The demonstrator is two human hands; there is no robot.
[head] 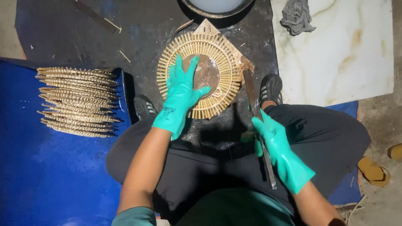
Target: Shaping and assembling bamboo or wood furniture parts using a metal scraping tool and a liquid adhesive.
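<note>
**Gloved hands at a woven rattan disc on a dark mat**

Head view: The person sits cross-legged on the floor, looking down at a dark mat. The left hand, in a green rubber glove, lies flat with fingers spread and released on the round woven rattan disc, palm over its brown centre plate. The disc rests near the mat's near edge, just beyond the person's knees, on top of a square board whose corner shows at the far side.

The right hand, also gloved in green, is clenched around a long flat metal blade; the blade's rusty upper end reaches toward the right rim of the disc, its other end running down past the wrist.

At the mat's left edge, on a blue sheet, stands a stack of finished rattan discs. A round basin sits at the mat's far edge. Beyond the right edge lies a white marbled slab with a grey rag on its far left corner. A yellow sandal lies on the floor at right.
</note>
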